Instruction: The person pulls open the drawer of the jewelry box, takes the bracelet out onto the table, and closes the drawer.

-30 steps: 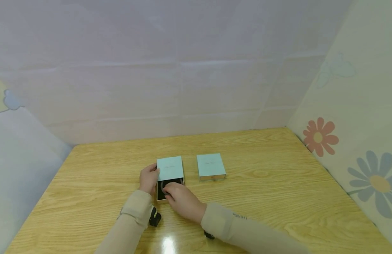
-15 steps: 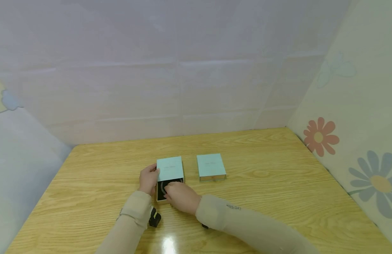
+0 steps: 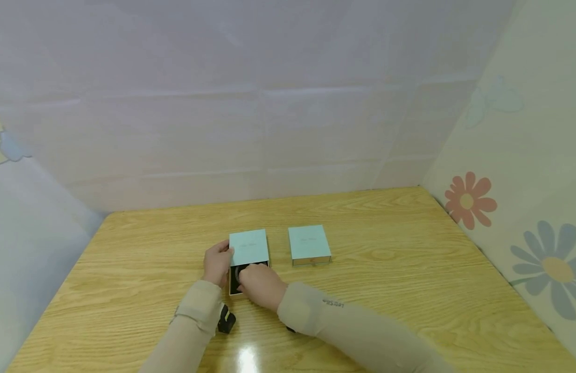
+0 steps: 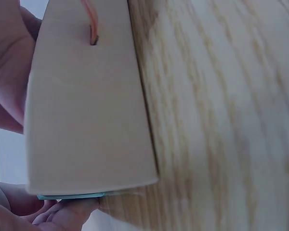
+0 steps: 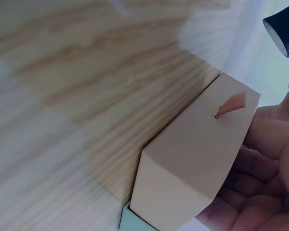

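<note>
A pale teal slide-out box (image 3: pixel 249 247) lies on the table, its cream drawer (image 4: pixel 91 120) pulled partway out toward me. My left hand (image 3: pixel 216 264) grips the sleeve's left side, the thumb at its top edge. Inside the drawer, a grey ring-shaped piece like a bracelet (image 3: pixel 238 275) shows in part against the black lining. My right hand (image 3: pixel 262 286) reaches over the drawer with curled fingers. Its fingertips are hidden inside, so I cannot tell whether they pinch the bracelet. An orange ribbon tab (image 5: pixel 232 103) sticks out of the drawer's front.
A second teal box (image 3: pixel 309 243), pushed closed, sits on the wooden table (image 3: pixel 385 290) to the right of the first. Pale walls stand behind the table and at both sides, the right one with printed flowers (image 3: pixel 469 201).
My right hand has shifted slightly left and away from me over the drawer, covering more of the bracelet. The left hand and both boxes stay in place.
</note>
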Tool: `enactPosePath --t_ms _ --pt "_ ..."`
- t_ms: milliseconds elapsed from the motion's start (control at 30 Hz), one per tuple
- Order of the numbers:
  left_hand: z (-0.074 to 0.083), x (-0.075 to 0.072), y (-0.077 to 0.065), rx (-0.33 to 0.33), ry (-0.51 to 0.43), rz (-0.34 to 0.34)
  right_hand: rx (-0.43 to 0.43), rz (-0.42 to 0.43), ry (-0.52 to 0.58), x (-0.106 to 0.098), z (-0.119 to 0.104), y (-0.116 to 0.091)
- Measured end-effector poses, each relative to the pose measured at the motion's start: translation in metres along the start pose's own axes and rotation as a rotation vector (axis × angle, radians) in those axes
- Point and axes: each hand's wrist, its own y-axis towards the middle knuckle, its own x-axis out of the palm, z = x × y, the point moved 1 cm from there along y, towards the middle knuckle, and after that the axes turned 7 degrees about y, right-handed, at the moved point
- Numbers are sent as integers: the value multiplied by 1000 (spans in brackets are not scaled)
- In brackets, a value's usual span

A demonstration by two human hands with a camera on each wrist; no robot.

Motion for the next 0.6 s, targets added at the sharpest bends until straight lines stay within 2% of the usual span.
enactPosePath --t_ms 267,467,600 --pt "0 1 1 5 4 6 -4 27 -93 0 -6 1" --pt "-5 2 5 22 20 26 -17 31 -188 2 -10 2" --pt "-4 1 3 18 26 25 -10 36 -173 4 -11 3"
